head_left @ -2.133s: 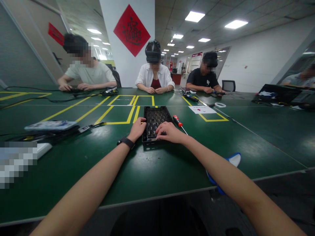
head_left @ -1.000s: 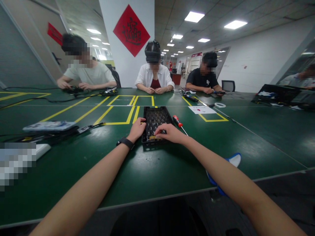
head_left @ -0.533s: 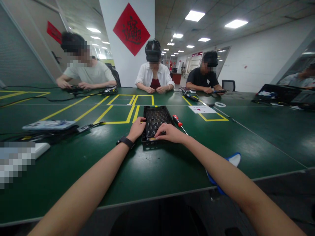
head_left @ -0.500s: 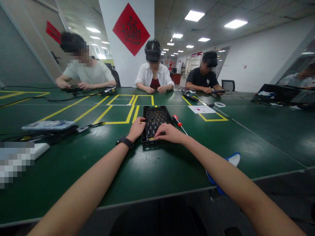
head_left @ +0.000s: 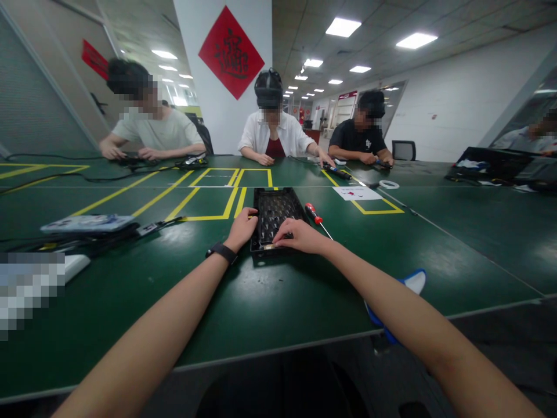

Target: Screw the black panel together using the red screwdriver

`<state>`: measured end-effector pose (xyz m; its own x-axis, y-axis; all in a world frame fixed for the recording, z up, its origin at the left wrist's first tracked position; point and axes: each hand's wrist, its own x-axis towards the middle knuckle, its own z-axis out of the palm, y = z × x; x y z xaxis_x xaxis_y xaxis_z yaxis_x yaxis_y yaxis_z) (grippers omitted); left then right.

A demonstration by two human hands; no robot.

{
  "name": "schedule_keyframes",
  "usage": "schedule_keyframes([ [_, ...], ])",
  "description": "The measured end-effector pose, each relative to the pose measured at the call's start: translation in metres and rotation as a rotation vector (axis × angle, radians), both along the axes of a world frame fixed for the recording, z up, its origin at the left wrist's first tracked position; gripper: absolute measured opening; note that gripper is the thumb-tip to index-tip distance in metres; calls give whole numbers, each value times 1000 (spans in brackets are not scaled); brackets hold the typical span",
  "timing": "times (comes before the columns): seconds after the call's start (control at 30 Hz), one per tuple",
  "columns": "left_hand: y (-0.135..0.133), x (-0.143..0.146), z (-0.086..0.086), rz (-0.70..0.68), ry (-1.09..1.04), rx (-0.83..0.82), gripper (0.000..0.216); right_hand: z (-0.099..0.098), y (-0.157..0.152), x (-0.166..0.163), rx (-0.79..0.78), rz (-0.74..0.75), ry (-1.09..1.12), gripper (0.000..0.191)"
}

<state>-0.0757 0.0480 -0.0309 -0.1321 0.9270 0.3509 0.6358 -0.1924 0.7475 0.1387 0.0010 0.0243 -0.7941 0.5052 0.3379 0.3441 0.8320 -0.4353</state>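
The black case (head_left: 282,210) lies straight ahead on the green table (head_left: 339,325), its long axis running away from the person, the short end wall facing them. Inside that near end, just behind the wall, a small pale strip (head_left: 268,247) lies roughly crosswise to the case's length. The right hand (head_left: 300,235) comes in over the near right corner, its thumb and forefinger drawn together on the strip's right end, so the rest of the strip sticks out leftward from the fingertips. Of the two hands, it is clearly the nearer to the strip.

The left hand (head_left: 243,227) sits farther up the case, touching the left long wall from outside. From where I stand, its grip is hard to read: I cannot tell whether it is clamped on that wall or only braced there. The screwdriver (head_left: 315,214) lies just beside the case's right wall, red handle pointing away, its shaft slanting back towards the right forearm.
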Motion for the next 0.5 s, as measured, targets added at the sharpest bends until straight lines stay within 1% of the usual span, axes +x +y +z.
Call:
schedule_keyframes([
  [0.27, -2, 1, 1, -4, 10, -4, 37, -1, 1, 0, 19, -5, -13, 14],
  [0.5, -1, 1, 2, -5, -3, -11, 37, -2, -1, 0, -47, -12, 31, 17],
])
